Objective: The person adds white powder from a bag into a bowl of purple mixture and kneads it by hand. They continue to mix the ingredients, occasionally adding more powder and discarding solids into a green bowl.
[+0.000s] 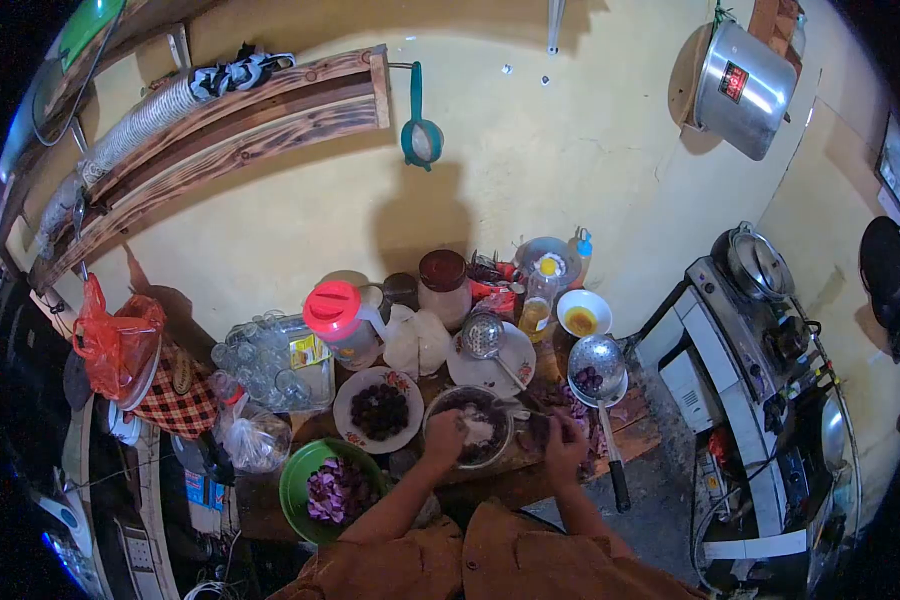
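Note:
My left hand is closed over the left side of a metal bowl. Whatever its fingers may hold is hidden. Inside the bowl lie a pale whitish heap and dark purple matter. To the right of the bowl, my right hand has its fingers drawn together beside a small dark piece; I cannot make out what they grip. Left of the bowl, a flowered plate carries dark round balls. A green basin of purple-and-white chopped pieces stands near my left forearm.
A long-handled skimmer rests across a bowl at right, with purple balls beneath. Another skimmer lies on a white plate. Behind stand a red-lidded pitcher, jar, oil bottle and glasses tray. A stove stands right.

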`<state>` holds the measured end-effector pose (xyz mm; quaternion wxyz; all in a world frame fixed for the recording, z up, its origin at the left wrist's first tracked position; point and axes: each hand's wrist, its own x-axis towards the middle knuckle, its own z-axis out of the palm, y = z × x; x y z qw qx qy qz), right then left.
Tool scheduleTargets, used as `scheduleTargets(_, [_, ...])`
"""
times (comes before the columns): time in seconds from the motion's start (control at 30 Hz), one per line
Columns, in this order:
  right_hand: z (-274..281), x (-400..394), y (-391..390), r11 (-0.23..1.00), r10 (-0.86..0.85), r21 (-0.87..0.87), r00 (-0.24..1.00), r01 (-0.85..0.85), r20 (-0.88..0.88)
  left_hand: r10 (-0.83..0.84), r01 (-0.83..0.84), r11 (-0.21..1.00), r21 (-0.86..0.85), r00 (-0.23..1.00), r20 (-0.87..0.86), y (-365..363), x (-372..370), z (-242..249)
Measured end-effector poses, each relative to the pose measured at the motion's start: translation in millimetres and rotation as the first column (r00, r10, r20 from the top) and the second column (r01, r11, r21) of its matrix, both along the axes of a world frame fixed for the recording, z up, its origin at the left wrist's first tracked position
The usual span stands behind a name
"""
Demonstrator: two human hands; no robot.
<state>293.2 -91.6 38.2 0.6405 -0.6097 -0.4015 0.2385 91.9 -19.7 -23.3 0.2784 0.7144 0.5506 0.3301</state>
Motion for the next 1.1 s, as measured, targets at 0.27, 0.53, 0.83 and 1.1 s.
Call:
scheduleTargets(0.27, [-61, 51, -3, 0.985, -0.107, -0.124, 0.990, 0.118, 0.090, -0.160, 0.260, 0.949, 0.178, 0.885, -0.437, 7, -10, -21])
scheduleTargets(0.53, [-91, 52, -14, 0.928, 0.042, -0.372, 0.989, 0.015, 0.143, -0.211, 0.364, 0.931, -0.017, 0.503, -0.838, -17, 6, 17])
scheduleTargets(0.83, [-51, 25, -15, 0.894, 0.269, -0.440, 0.680, 0.087, 0.682, -0.058, 0.217, 0.969, 0.122, 0.674, -0.737, -27, -4, 10])
scheduleTargets(1.1, [-19, -5, 6, 0.979, 0.183, -0.195, 0.630, -0.051, 0.755, -0.211, 0.283, 0.959, 0.031, 0.779, -0.590, -13, -18, 13])
